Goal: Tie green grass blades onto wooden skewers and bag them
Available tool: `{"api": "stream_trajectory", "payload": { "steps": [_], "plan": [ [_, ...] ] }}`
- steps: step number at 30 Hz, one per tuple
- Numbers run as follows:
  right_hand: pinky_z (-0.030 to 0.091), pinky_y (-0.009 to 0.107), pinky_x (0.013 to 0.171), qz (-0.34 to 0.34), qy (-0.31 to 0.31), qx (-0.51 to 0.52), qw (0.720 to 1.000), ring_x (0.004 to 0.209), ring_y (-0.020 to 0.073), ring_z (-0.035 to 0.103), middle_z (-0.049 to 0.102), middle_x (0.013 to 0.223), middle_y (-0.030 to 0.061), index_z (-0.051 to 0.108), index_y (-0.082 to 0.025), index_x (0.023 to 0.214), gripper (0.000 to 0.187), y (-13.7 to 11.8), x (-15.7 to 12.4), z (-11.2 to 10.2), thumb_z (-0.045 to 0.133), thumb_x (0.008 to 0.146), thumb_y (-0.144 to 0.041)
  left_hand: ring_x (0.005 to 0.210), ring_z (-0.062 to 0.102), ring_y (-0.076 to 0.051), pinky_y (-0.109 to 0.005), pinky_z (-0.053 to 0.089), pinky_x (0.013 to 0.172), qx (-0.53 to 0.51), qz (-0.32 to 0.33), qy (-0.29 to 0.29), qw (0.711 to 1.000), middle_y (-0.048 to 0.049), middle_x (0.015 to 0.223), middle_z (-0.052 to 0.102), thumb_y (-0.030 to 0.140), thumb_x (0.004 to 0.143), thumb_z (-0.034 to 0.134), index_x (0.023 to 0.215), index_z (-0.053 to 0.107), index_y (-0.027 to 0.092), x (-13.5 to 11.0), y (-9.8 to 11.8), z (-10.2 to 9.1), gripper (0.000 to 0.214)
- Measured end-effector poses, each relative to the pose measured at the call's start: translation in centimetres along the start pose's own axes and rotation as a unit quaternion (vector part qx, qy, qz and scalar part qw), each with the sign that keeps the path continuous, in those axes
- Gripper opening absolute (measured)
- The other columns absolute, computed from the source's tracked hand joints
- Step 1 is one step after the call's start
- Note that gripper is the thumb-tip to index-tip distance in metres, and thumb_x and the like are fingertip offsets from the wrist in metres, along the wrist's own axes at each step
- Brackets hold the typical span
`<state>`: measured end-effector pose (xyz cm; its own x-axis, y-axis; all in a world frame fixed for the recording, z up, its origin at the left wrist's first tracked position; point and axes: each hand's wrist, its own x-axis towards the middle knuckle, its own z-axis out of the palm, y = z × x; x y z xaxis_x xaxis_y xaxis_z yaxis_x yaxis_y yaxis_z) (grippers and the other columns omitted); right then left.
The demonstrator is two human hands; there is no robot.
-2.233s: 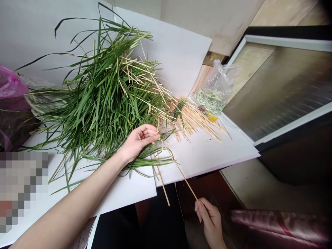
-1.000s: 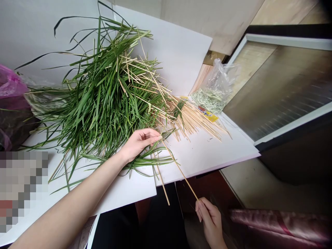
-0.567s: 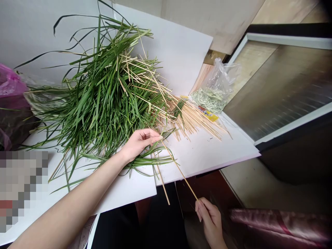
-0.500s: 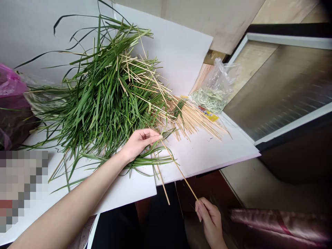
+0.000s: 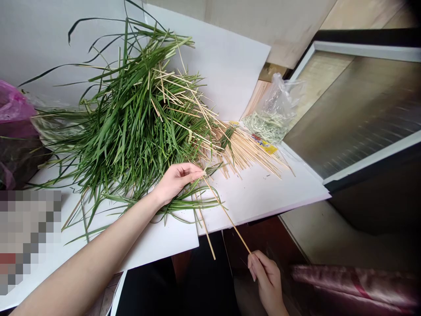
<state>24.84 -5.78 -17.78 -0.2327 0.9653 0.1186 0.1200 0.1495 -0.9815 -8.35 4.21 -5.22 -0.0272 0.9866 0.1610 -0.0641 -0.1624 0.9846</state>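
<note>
A pink plastic bag (image 5: pixel 15 107) sits beside a heap of long green grass blades (image 5: pixel 131 127) on white board (image 5: pixel 259 193). The half-curled left hand (image 5: pixel 176 180) lies over blades, its fingertips at one end of a bamboo skewer (image 5: pixel 226 217); the right hand (image 5: pixel 268 278) pinches the other end. Loose skewers (image 5: pixel 245 153) and a clear plastic bag (image 5: pixel 272 112) of cut grass lie further right.

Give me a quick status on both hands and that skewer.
Right hand: pinching thin wooden skewer at its lower end. Left hand: on long green grass blades, fingertips at skewer's upper end. Alongside: second skewer, pile of loose skewers.
</note>
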Motion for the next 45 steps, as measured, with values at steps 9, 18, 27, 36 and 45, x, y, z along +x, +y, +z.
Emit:
{"api": "stream_trajectory", "payload": {
  "steps": [9, 18, 27, 36, 45],
  "plan": [
    [0.023, 0.028, 0.047, -0.011, -0.011, -0.008, 1.000, 0.047, 0.0129, 0.033, 0.036, 0.055, -0.0047, 0.055, -0.021, 0.067, 0.043, 0.7, 0.0, -0.3, 0.049, 0.107, -0.037, 0.074, 0.061, -0.013, -0.026, 0.048, 0.076, -0.001, -0.016, -0.006, 1.000, -0.0035, 0.080, 0.073, 0.039, 0.077, 0.081, 0.082, 0.078, 0.015, -0.1, -0.1, -0.1, 0.024],
    [0.022, 0.028, 0.047, 0.001, 0.001, -0.010, 1.000, 0.047, 0.0131, 0.032, 0.036, 0.055, -0.0046, 0.054, -0.021, 0.066, 0.044, 0.2, 0.0, -0.1, 0.050, 0.106, -0.040, 0.074, 0.063, -0.014, -0.027, 0.048, 0.077, -0.003, -0.024, 0.001, 1.000, -0.0042, 0.081, 0.075, 0.040, 0.074, 0.083, 0.081, 0.079, 0.016, -0.1, -0.1, 0.1, 0.026],
    [0.021, 0.029, 0.048, -0.011, -0.006, 0.034, 0.999, 0.047, 0.0122, 0.031, 0.039, 0.057, -0.0050, 0.056, -0.020, 0.067, 0.043, 1.1, -0.2, -0.3, 0.051, 0.106, -0.037, 0.074, 0.063, -0.013, -0.026, 0.048, 0.077, -0.009, -0.022, 0.006, 1.000, -0.0029, 0.080, 0.075, 0.038, 0.073, 0.085, 0.080, 0.081, 0.018, -0.2, -0.2, 0.1, 0.022],
    [0.019, 0.029, 0.048, 0.033, -0.026, 0.109, 0.993, 0.047, 0.0113, 0.029, 0.040, 0.057, -0.0056, 0.057, -0.020, 0.068, 0.043, 1.2, 0.0, -0.1, 0.053, 0.106, -0.040, 0.074, 0.063, -0.015, -0.027, 0.048, 0.076, 0.002, -0.014, 0.012, 1.000, -0.0041, 0.080, 0.075, 0.040, 0.072, 0.085, 0.081, 0.081, 0.018, -0.1, -0.3, 0.2, 0.024],
    [0.019, 0.029, 0.047, 0.045, -0.020, 0.116, 0.992, 0.046, 0.0113, 0.029, 0.040, 0.056, -0.0049, 0.056, -0.019, 0.066, 0.044, 0.8, -0.1, 0.1, 0.056, 0.104, -0.042, 0.074, 0.062, -0.014, -0.027, 0.047, 0.074, 0.020, -0.007, 0.006, 1.000, -0.0033, 0.079, 0.074, 0.040, 0.073, 0.084, 0.079, 0.081, 0.018, -0.4, 0.1, 0.3, 0.023]
  ]
}}
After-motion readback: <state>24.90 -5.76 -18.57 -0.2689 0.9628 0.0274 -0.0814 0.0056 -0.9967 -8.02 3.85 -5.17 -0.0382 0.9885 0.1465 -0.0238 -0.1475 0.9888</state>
